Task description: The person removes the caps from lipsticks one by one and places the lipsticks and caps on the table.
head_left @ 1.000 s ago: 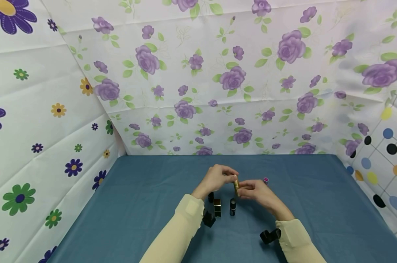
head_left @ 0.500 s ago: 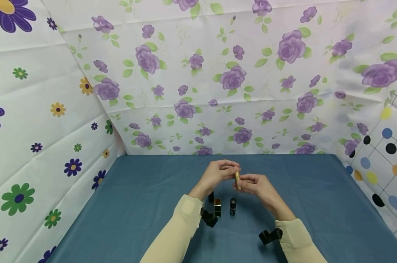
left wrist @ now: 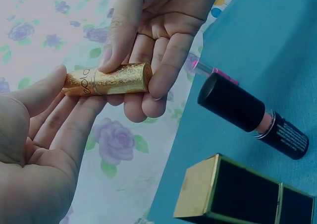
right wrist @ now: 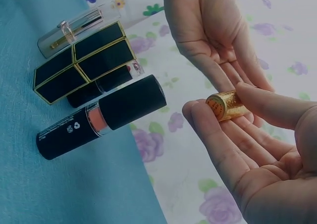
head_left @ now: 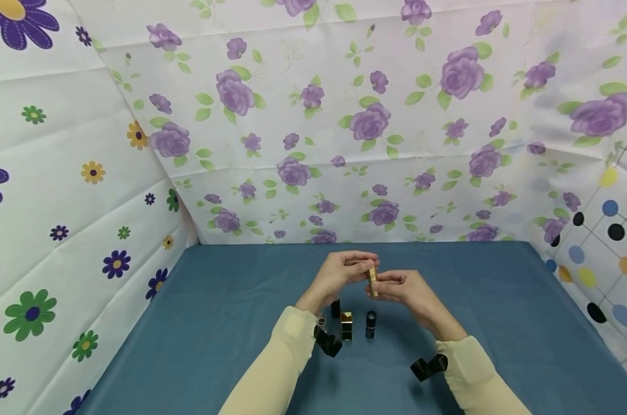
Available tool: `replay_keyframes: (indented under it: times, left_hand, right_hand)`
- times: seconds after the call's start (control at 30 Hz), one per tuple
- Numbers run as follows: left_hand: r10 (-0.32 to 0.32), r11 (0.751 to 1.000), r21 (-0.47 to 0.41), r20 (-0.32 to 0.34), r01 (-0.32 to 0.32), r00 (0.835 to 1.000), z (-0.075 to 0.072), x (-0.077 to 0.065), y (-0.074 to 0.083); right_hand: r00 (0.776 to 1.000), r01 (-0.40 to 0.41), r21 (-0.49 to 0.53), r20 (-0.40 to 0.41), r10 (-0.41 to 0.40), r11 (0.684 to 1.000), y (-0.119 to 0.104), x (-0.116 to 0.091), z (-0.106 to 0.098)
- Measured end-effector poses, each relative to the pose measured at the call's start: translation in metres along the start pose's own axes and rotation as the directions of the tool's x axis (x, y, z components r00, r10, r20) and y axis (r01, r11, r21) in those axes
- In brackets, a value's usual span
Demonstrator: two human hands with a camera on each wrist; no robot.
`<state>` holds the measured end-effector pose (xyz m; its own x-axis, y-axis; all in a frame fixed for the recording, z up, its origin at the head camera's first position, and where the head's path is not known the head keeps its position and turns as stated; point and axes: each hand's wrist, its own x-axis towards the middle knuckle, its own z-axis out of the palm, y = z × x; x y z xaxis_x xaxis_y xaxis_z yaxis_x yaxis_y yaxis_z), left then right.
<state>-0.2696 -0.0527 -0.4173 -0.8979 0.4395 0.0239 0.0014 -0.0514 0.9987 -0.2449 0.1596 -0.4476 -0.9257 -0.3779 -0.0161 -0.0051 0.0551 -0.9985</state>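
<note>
A shiny gold lipstick [head_left: 372, 281] is held up over the far half of the table, tilted slightly, between both hands. My left hand [head_left: 341, 274] pinches its upper, lettered end with thumb and fingers, which shows best in the left wrist view. From the other side, my right hand [head_left: 404, 291] grips the lower part, its thumb laid along the gold case [right wrist: 233, 104]. The round base end faces the camera in the right wrist view. The lipstick's two halves meet at a thin ring, with no gap showing there.
Below the hands stand a black lipstick with a peach band [right wrist: 119, 110] and a square black-and-gold lipstick [head_left: 346, 326]. Close by are another black tube [head_left: 335, 307] and a clear-capped one [right wrist: 74, 30]. A pink-ended tube [left wrist: 215, 72] stands farther off. Blue cloth [head_left: 230, 323] covers the table.
Both hands have risen and moved slightly farther from the body, carrying the gold lipstick up with them. The pink-ended tube, visible earlier in the head view, is now hidden behind the right hand.
</note>
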Motion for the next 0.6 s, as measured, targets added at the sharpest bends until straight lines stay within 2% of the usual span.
replay_keyframes:
  times: [0.3,0.6]
  left_hand:
    - [-0.003,1.000,0.006,-0.011,0.004,1.000,-0.008,0.003,0.003]
    - [-0.018,1.000,-0.002,-0.043,0.018,0.999,-0.013,0.005,0.010]
  right_hand:
    - [0.999,-0.045,0.014,0.029,0.044,0.999,-0.009,0.010,0.000]
    - [0.998,-0.042,0.019,0.043,0.041,0.999,-0.017,0.017,0.003]
